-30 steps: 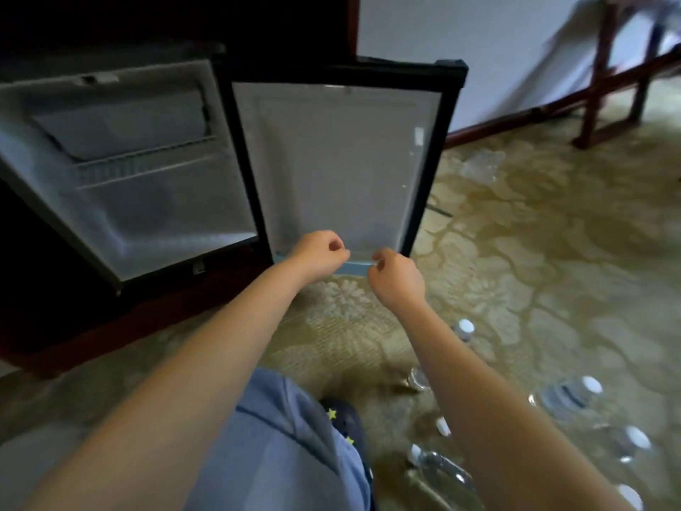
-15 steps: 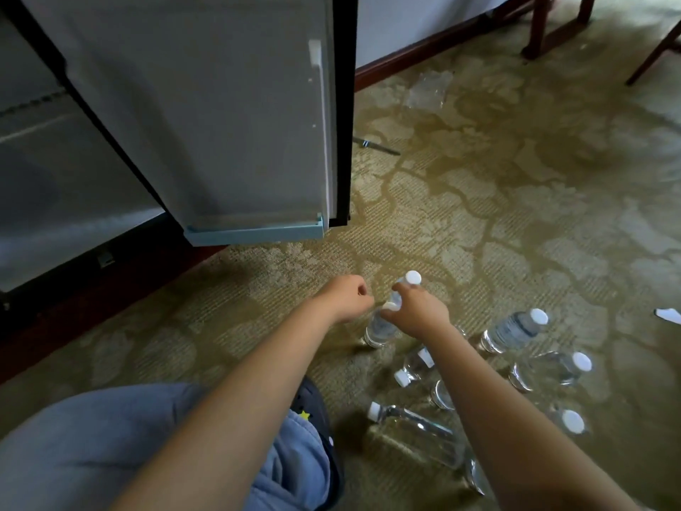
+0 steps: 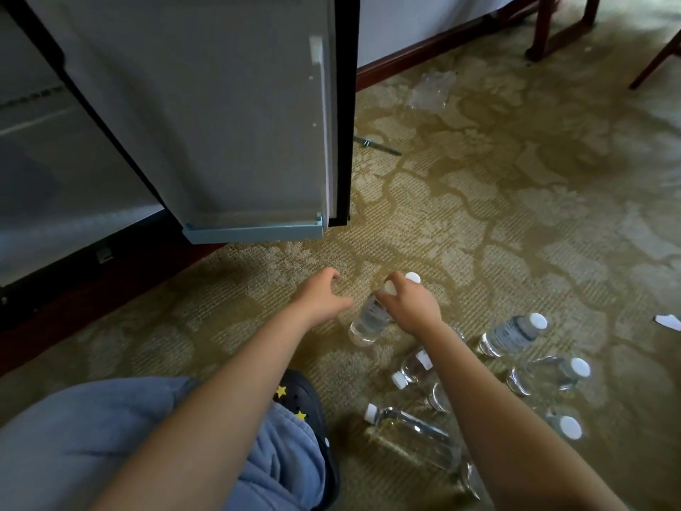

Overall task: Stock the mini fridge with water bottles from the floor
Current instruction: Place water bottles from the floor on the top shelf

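The mini fridge [image 3: 55, 171] stands open at the upper left, its door [image 3: 206, 116] swung out toward me with a pale blue shelf rail [image 3: 254, 232] at the bottom. Several clear water bottles with white caps sit on the patterned carpet at the lower right, some upright [image 3: 512, 333], one lying down [image 3: 412, 437]. My right hand [image 3: 409, 304] grips the neck of one upright bottle [image 3: 368, 320]. A second white cap [image 3: 412, 277] shows just behind that hand. Just left of the bottle, my left hand [image 3: 324, 296] hovers with fingers curled apart, holding nothing.
My knee in blue trousers [image 3: 147, 448] and a dark shoe with yellow stars [image 3: 306, 403] are at the bottom. A crumpled plastic wrap [image 3: 429, 90] and a thin metal rod [image 3: 379, 146] lie on the carpet beyond the door. Wooden chair legs [image 3: 541, 31] stand at the top right.
My view dropped from the fridge door to the floor. Both hands came down from the door's bottom rail to the bottles, and my right hand closed on one bottle's neck.
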`<control>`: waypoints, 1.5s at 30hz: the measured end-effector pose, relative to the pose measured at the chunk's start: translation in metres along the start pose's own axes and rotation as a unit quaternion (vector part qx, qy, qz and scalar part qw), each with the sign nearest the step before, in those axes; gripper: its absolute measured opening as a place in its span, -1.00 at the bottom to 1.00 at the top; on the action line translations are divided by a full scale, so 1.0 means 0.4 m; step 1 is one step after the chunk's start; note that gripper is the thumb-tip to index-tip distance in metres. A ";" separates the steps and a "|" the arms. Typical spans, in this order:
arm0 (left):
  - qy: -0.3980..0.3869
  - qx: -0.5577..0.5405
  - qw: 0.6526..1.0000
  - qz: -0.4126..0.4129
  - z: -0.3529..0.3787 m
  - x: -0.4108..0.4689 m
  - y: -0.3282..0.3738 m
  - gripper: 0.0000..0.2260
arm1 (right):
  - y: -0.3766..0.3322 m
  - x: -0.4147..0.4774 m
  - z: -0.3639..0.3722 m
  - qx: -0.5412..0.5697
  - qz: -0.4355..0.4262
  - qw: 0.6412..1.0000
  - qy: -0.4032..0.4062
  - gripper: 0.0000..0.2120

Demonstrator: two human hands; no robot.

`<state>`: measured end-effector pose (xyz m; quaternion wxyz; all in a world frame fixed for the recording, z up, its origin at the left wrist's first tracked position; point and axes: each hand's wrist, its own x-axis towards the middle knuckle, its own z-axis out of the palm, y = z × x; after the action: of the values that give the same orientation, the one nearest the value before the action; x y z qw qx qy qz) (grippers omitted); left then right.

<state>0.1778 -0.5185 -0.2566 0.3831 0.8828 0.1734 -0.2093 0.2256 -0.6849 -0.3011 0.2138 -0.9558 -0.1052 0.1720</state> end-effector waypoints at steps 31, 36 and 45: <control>0.108 -0.141 0.982 -0.063 -0.025 0.000 -0.058 -0.57 | 0.082 0.073 0.193 0.353 0.392 0.840 0.127 -0.17; 0.096 -0.143 0.983 -0.065 -0.018 0.016 -0.076 -0.57 | 0.102 0.142 0.229 0.399 0.333 0.848 0.105 0.03; 0.102 -0.141 0.982 -0.077 -0.026 0.021 -0.090 -0.51 | 0.092 0.151 0.209 0.380 0.333 0.852 0.138 -0.37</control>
<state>0.1709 -0.4861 -0.2759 0.4666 0.8207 0.3069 -0.1204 0.2544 -0.6699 -0.4055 0.5025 -0.7918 0.3236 0.1258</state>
